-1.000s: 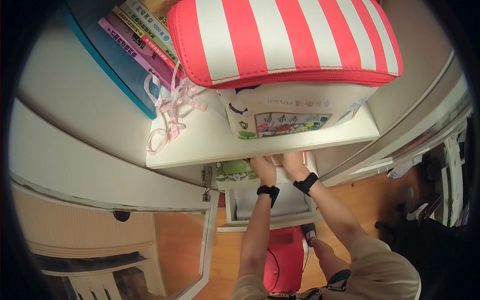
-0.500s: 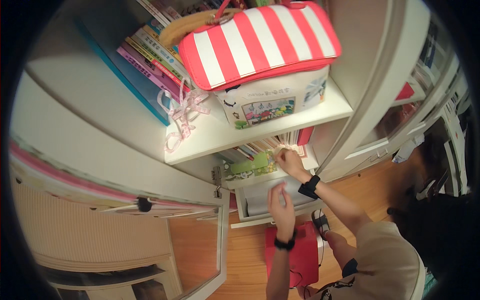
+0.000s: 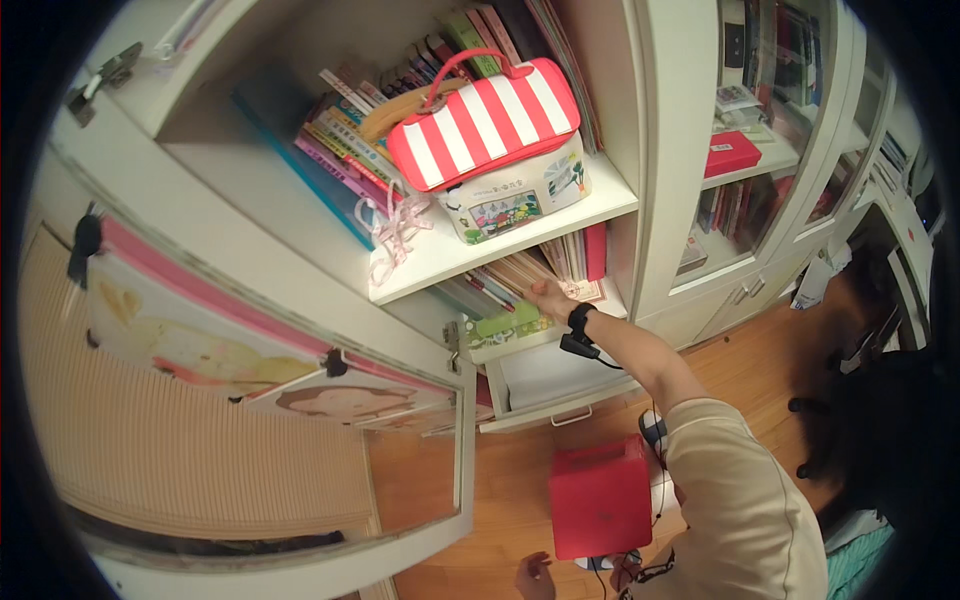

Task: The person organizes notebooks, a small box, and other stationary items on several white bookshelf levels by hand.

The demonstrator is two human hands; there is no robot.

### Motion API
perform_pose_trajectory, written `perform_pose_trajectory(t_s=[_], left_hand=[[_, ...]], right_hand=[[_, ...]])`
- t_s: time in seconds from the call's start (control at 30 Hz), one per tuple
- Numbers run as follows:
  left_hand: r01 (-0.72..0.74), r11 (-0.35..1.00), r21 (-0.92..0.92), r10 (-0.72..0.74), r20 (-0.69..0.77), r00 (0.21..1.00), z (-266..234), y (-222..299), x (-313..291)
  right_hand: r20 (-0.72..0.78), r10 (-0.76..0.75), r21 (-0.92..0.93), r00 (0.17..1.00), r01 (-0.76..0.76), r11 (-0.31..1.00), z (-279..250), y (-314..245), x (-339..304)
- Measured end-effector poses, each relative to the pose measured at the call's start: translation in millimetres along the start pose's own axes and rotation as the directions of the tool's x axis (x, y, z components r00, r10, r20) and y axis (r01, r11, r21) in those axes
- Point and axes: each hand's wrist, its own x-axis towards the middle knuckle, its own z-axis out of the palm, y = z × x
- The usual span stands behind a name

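Note:
My right hand (image 3: pixel 550 300) reaches into the lower shelf, with a black band on its wrist. Its fingers are curled in front of a row of thin books (image 3: pixel 518 272), beside a green patterned item (image 3: pixel 505 325) at the shelf's front. What the fingers hold, if anything, is hidden. Low in the view, my left hand (image 3: pixel 535 577) hangs away from the shelf, fingers loosely bent and a little apart, nothing seen in them. Below the shelf a drawer (image 3: pixel 570 415) stands pulled out, with white, paper-like contents (image 3: pixel 560 375).
Above sits a red-and-white striped bag (image 3: pixel 490 125) beside leaning books (image 3: pixel 345 150) and a pink ribbon (image 3: pixel 400 235). An open glass door (image 3: pixel 465 450) swings out at left. A red box-like object (image 3: pixel 600 500) stands on the floor, a dark chair (image 3: pixel 890 440) at right.
My left hand has drawn back from above the drawer to the lower edge. My right hand stays at the lower shelf, now nearer the books. The view has shifted and shows more of the cabinet.

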Motion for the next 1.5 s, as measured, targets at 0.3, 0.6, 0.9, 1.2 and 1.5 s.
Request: perform_pose_trajectory(t_s=[0.3,0.6,0.9,1.2,1.5], left_hand=[[0.154,0.984,-0.091,-0.162,-0.082,0.983,-138.2,-45.8,-18.1],[-0.318,0.947,0.033,0.315,-0.270,0.910,-179.7,82.9,42.0],[-0.353,0.922,0.158,0.378,-0.553,0.742,-164.0,127.3,51.6],[-0.081,0.977,0.195,0.203,-0.760,0.618,-167.7,137.4,58.9],[-0.027,0.974,0.225,0.209,-0.849,0.484,-151.6,139.2,83.6]], right_hand=[[0.466,0.048,0.082,0.884,-0.097,0.992,-143.8,-85.0,-267.7],[0.135,0.407,0.164,0.903,-0.426,0.890,-220.1,-40.0,-429.8],[0.283,0.519,0.617,0.806,-0.567,0.545,-105.9,94.4,-302.0],[0.458,0.432,0.812,0.777,-0.564,0.152,-69.4,162.8,-223.2],[0.410,0.421,0.767,0.809,-0.556,0.322,-73.8,117.0,-132.0]])
